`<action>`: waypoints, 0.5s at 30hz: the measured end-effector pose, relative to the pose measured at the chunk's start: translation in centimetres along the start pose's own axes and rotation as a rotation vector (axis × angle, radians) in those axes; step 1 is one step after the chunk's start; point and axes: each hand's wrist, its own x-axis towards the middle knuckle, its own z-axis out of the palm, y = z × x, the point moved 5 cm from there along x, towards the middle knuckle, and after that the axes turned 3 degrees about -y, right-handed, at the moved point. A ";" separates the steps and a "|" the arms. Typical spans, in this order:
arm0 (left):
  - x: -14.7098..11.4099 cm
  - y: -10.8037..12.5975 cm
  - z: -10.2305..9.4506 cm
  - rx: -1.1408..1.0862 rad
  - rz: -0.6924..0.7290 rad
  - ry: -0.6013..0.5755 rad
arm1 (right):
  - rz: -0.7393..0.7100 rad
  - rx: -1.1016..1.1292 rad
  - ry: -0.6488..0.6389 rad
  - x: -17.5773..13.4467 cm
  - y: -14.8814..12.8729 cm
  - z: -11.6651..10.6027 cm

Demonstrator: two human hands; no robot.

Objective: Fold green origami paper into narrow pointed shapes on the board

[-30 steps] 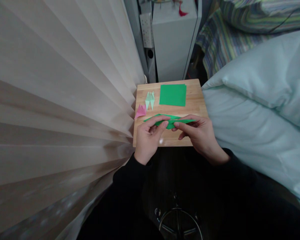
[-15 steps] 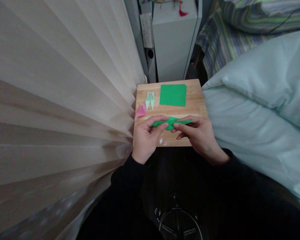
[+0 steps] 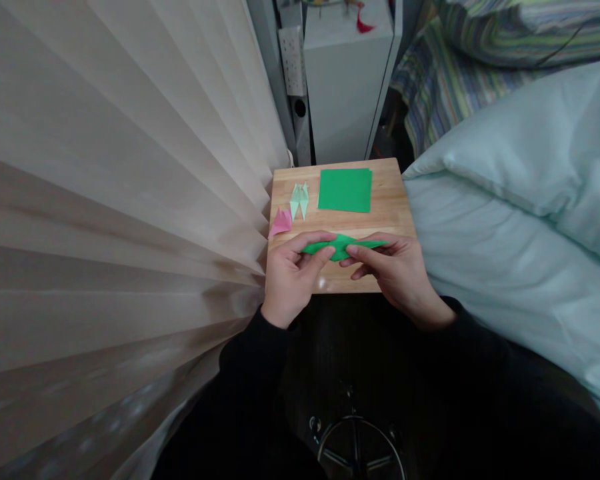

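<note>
Between my hands is a folded green origami paper (image 3: 341, 247), narrow and pointed toward both sides. My left hand (image 3: 296, 270) pinches its left part between thumb and fingers. The right part sits in the pinch of my right hand (image 3: 397, 270), thumb on the near side. Fingers cover some of the folds. Just beyond, on the wooden tabletop (image 3: 390, 200), lie a stack of green square paper (image 3: 345, 190), a pale green folded paper piece (image 3: 299, 200) with several points, and a pink folded paper piece (image 3: 281, 221).
A pleated curtain (image 3: 180, 200) hangs along the table's left edge. On the right, a pale blue quilt (image 3: 505, 220) reaches the table's side. A white cabinet (image 3: 347, 93) stands behind. Below the table is a wheeled metal base (image 3: 357, 443).
Almost everything stays as it was. Both hands keep hold of the green paper, which appears turned very slightly; the whole view has shifted a touch.
</note>
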 end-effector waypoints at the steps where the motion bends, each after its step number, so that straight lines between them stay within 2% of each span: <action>1: 0.0 0.0 0.0 0.000 0.002 -0.003 | -0.001 0.000 -0.003 0.0 0.0 0.0; 15: -0.1 0.3 0.0 0.022 0.028 -0.020 | 0.031 0.057 0.000 0.0 0.2 0.2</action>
